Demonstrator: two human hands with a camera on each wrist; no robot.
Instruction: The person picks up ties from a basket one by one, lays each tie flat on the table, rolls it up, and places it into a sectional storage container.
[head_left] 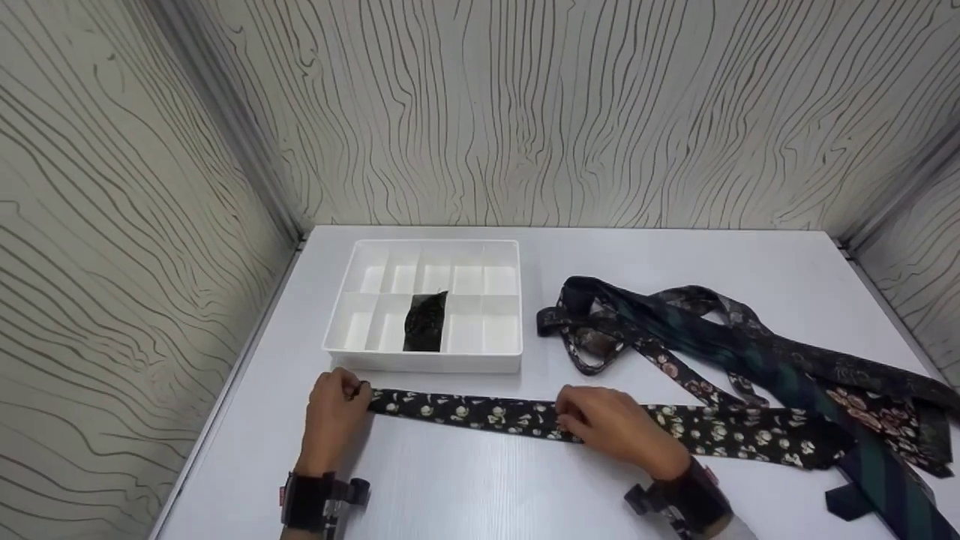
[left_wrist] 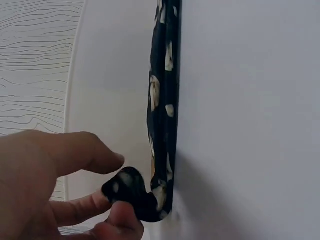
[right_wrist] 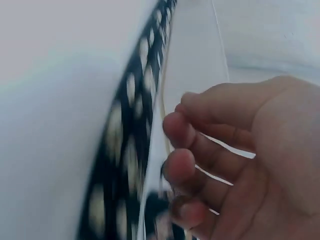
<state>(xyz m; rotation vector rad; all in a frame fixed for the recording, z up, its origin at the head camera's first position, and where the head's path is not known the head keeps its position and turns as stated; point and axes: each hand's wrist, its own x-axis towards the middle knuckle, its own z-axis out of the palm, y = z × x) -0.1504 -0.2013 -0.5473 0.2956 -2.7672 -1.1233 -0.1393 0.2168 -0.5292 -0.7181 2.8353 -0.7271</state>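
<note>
A dark floral necktie (head_left: 472,412) lies stretched across the white table, its wide end to the right. At its narrow end, my left hand (head_left: 331,420) pinches the tip. The left wrist view shows that tip (left_wrist: 127,187) curled up between thumb and fingers, the rest of the strip running straight away. My right hand (head_left: 619,427) is over the middle of the necktie with loosely bent fingers. In the right wrist view those fingers (right_wrist: 180,165) hold nothing and sit beside the floral strip.
Behind the necktie stands a white divided box (head_left: 424,362); one front compartment holds a dark folded cloth piece (head_left: 426,322). To the right lies a tangle of neckties, including a navy and green striped one (head_left: 787,375) overlapping the floral necktie's wide end. Patterned walls (head_left: 510,112) border the table.
</note>
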